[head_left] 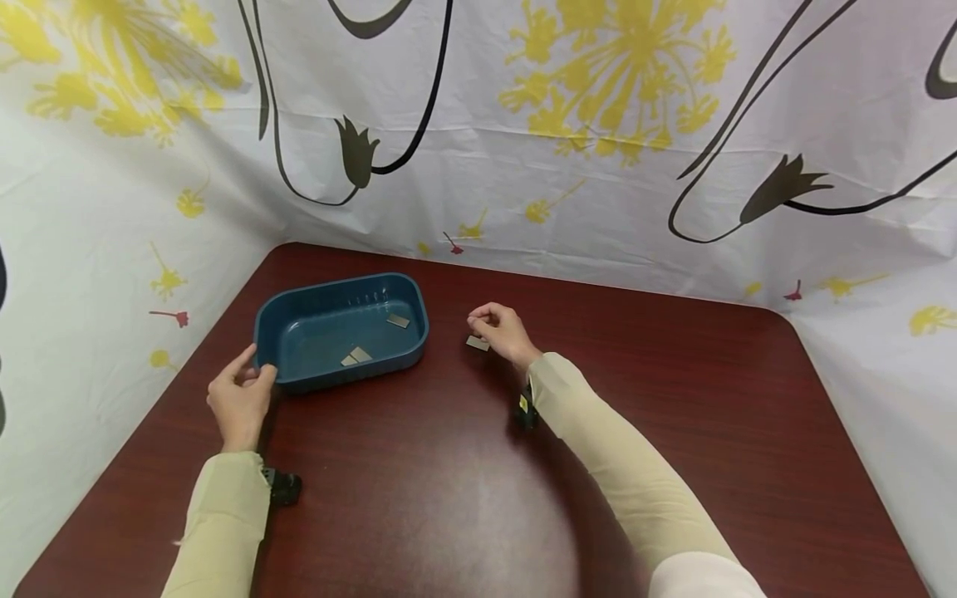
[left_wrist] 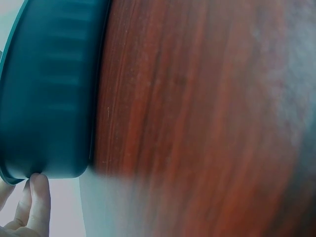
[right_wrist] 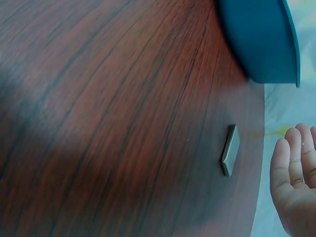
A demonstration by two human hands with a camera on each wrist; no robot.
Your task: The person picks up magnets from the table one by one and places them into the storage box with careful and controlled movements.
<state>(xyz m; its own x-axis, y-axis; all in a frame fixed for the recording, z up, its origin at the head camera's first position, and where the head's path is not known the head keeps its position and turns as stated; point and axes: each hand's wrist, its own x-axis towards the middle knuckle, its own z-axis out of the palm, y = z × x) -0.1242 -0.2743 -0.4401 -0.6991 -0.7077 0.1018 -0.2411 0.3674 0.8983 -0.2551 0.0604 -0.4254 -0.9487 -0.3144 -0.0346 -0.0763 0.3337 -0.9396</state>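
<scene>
A blue plastic tub [head_left: 340, 378] sits on the table's left side, with a few small flat rectangular pieces [head_left: 399, 321] inside it. At its near left corner my left hand [head_left: 241, 404] holds the rim; in the left wrist view fingers [left_wrist: 40, 200] touch the tub's outer wall [left_wrist: 47, 108]. Right of the tub, one greyish rectangular piece [right_wrist: 230, 152] lies flat on the tabletop. My right hand [head_left: 506, 332] hovers just above that piece, its fingers [right_wrist: 281, 170] loosely extended and apart from it. Nothing shows in its grasp.
The dark red-brown wooden table [head_left: 419, 473] spreads under both arms. White flower-printed cloth [head_left: 463, 166] hangs along the table's back and sides. Each wrist carries a small black camera [head_left: 284, 487].
</scene>
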